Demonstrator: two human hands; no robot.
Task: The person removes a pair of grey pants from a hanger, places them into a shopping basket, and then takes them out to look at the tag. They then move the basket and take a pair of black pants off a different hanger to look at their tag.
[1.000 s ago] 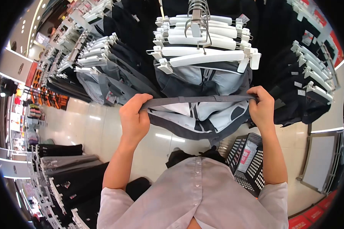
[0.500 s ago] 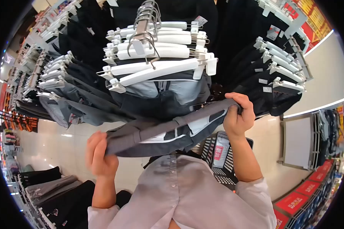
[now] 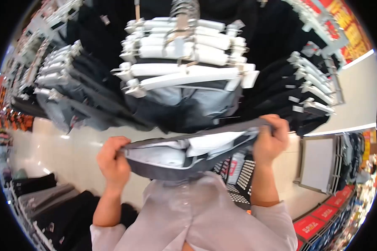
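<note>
A pair of dark grey trousers is stretched out by the waistband in front of my chest. My left hand grips one end of the waistband, fingers closed over it. At the other end, my right hand is closed round the waistband, a little higher than the left. The waist opening faces up and shows a white lining. Just beyond it hang more dark trousers, clipped to white hangers on a metal arm. The lower part of the held trousers is hidden.
A black perforated shopping basket with a packaged item inside stands below my right forearm. Racks of dark trousers flank me left and right. Folded clothes lie at lower left. Red signs line a shelf at lower right.
The waistband has opened wider, showing more white lining. My left hand has risen slightly; my right hand has shifted right and a little down. The view has shifted slightly.
</note>
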